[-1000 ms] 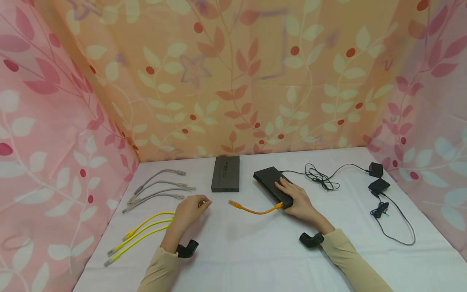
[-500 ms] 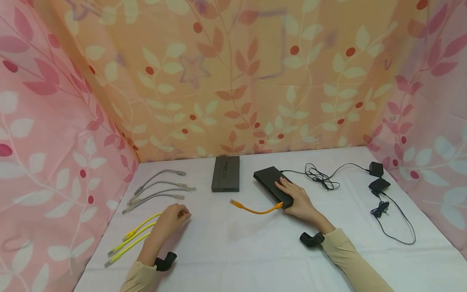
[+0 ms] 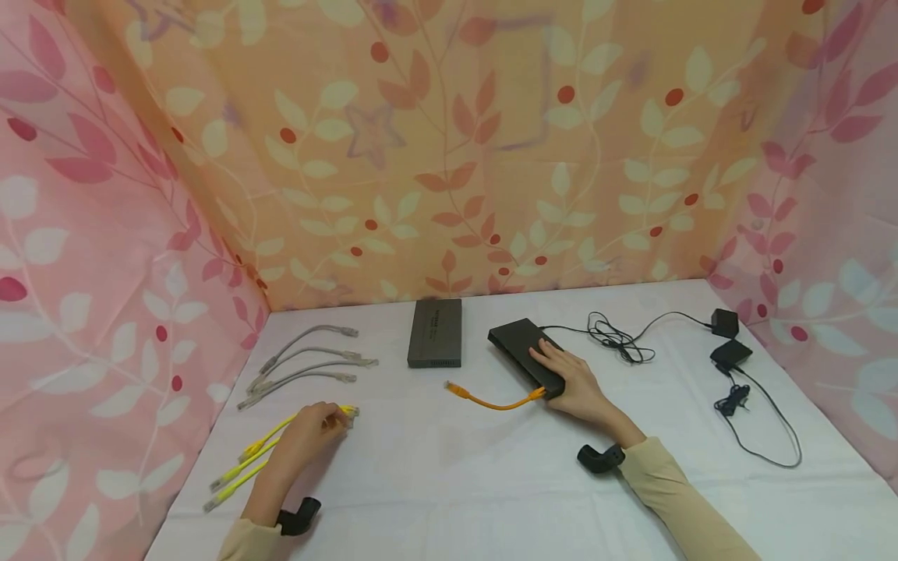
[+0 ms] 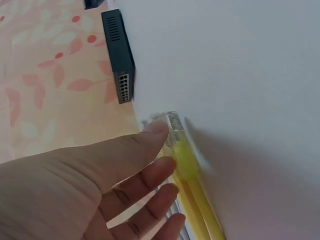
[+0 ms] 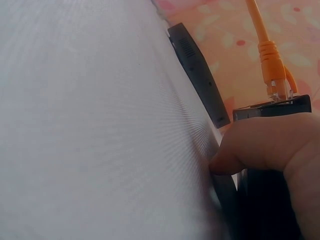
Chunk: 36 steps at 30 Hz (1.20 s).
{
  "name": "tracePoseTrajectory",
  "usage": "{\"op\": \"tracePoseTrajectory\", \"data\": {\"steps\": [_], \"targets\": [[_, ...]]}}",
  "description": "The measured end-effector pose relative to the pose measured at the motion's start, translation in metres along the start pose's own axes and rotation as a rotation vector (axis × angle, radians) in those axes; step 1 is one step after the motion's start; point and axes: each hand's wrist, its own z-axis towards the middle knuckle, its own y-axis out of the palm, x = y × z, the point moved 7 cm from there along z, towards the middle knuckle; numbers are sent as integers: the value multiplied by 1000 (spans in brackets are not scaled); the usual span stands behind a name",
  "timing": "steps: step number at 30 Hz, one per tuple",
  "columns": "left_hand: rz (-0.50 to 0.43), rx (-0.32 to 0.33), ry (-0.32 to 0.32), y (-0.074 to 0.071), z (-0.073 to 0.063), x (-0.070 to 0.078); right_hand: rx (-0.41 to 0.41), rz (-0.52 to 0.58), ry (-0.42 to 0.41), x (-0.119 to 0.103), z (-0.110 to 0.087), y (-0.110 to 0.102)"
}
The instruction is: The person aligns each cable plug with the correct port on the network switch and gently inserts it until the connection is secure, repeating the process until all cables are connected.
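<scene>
My left hand (image 3: 312, 432) is over the right ends of several yellow network cables (image 3: 347, 411). In the left wrist view its thumb overlaps a clear cable plug (image 4: 174, 122), and the loosely bent fingertips lie beside the yellow cables without visibly closing on them. With fingers spread on top and the thumb at its side, my right hand (image 3: 578, 389) holds a black network switch (image 3: 517, 344). One end of a short orange network cable (image 3: 494, 407) sits in the switch's front; the right wrist view shows that orange plug (image 5: 272, 65) at the port. Its other end is loose.
A second grey network switch (image 3: 435, 333) lies at the back middle. Several grey network cables (image 3: 302, 366) lie at the left. Two black power adapters (image 3: 726, 325) with thin cords (image 3: 620, 347) are at the right. Patterned cloth (image 3: 449, 156) encloses the back and sides.
My left hand has moved left and toward me, to the yellow cables; their right plugs now show past its fingers. The right hand and the held network switch have stayed in place.
</scene>
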Motion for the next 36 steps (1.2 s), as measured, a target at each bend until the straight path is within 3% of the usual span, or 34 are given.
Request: {"op": "tracePoseTrajectory", "data": {"steps": [9,13,27,36], "targets": [[57,-22,-72,0,-4,-16,6,-7,-15,1,0,1],[65,-47,-69,1,-4,-18,10,-1,-14,0,1,0],[152,-19,-34,-3,-5,-12,-12,-15,9,-2,1,-1],[151,-3,17,-6,-2,5,-13,-8,8,-2,1,-1]]}}
